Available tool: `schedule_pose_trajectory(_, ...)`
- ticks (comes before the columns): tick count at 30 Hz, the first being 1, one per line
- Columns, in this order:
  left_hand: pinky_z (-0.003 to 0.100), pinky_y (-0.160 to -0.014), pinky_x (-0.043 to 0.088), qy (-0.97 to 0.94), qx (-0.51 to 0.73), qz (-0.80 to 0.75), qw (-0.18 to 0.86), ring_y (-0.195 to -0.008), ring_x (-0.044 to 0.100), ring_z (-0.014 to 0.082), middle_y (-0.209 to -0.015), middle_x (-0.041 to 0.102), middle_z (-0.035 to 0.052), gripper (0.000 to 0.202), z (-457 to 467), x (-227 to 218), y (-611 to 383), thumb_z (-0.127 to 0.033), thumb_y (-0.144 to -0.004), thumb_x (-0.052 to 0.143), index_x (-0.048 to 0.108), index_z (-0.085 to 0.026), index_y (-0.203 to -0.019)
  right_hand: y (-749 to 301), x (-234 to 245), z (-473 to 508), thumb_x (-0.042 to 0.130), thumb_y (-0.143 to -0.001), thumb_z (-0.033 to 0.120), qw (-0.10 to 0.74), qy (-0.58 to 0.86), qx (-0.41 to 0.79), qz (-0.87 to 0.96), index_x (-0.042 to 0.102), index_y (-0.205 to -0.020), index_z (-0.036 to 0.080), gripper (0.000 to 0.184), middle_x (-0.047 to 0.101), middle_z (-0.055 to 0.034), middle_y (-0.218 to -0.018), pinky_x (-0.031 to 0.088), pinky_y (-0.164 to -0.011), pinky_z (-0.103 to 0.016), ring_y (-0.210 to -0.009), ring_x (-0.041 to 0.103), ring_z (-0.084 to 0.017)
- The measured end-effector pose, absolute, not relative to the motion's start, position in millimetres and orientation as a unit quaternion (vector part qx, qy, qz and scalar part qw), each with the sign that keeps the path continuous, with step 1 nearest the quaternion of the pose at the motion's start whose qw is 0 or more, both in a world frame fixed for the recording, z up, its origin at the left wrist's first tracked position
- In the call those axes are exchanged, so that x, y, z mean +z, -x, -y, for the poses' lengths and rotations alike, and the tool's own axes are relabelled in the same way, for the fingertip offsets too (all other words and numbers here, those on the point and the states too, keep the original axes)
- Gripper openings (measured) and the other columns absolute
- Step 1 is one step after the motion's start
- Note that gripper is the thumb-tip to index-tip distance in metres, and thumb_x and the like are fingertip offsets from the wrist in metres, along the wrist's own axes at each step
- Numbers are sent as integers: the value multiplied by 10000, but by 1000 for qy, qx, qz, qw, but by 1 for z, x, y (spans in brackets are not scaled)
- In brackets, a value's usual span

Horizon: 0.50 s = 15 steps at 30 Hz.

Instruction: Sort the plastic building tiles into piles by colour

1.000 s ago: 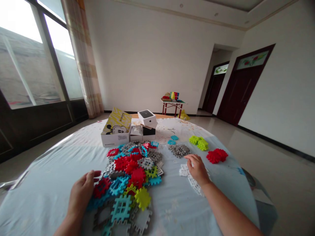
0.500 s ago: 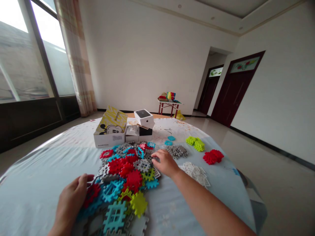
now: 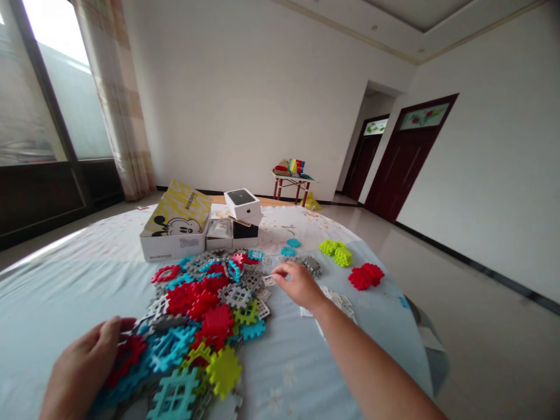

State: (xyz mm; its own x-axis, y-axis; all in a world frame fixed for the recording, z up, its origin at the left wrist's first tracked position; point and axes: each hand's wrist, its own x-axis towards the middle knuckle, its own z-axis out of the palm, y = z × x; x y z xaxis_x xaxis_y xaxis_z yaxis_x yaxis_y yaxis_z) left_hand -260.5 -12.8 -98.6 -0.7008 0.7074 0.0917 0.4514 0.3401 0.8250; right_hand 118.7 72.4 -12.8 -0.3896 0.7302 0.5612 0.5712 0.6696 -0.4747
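Observation:
A heap of interlocking plastic tiles (image 3: 205, 309) in red, blue, grey, white and yellow-green lies on the light blue tablecloth (image 3: 65, 280). My left hand (image 3: 83, 367) rests on the heap's left edge, fingers curled over a red tile (image 3: 125, 356). My right hand (image 3: 297, 284) is at the heap's right edge, its fingers pinched on a small white tile (image 3: 268, 280). Sorted piles lie to the right: white tiles (image 3: 339, 300) partly behind my forearm, grey tiles (image 3: 311, 264), yellow-green tiles (image 3: 336, 252), red tiles (image 3: 365, 275) and two blue tiles (image 3: 290, 247).
A yellow cartoon-printed box (image 3: 177, 221) and small white and black boxes (image 3: 240, 216) stand at the table's far side. The round table's edge drops off at right. A small red-legged table (image 3: 291, 181) with coloured things stands by the far wall, near dark doors.
My right hand moved from the white pile to the heap's right edge and pinched a white tile. The camera view drifted right; my left hand stayed on the heap.

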Motion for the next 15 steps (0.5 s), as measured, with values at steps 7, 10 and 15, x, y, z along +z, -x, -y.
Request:
schedule_pose_trajectory(7, 245, -478, 453, -351, 390, -826, 205, -576, 612, 181, -707, 696, 10, 444, 19, -83, 250, -496, -729, 375, 644, -193, -910, -223, -20, -53, 513, -813, 328, 408, 508, 145, 745, 638, -891, 176, 212, 676, -59, -872, 477, -785, -312, -834, 618, -187)
schedule_pose_trajectory(10, 255, -497, 450, -348, 386, -826, 216, -560, 594, 179, -692, 689, 9, 449, 25, -68, 237, -481, -727, 357, 644, -192, -915, -244, -33, -49, 500, -810, 361, 426, 547, 139, 707, 621, -936, 163, 263, 673, -84, -913, 478, -804, -337, -862, 618, -206)
schedule_pose_trajectory(15, 256, -573, 447, -362, 391, -823, 200, -623, 595, 178, -719, 682, 17, 447, 28, -61, 229, -475, -731, 359, 643, -184, -914, -228, -38, -51, 496, -816, 345, 424, 529, 133, 724, 613, -965, 164, 262, 659, -87, -936, 474, -809, -334, -869, 610, -199)
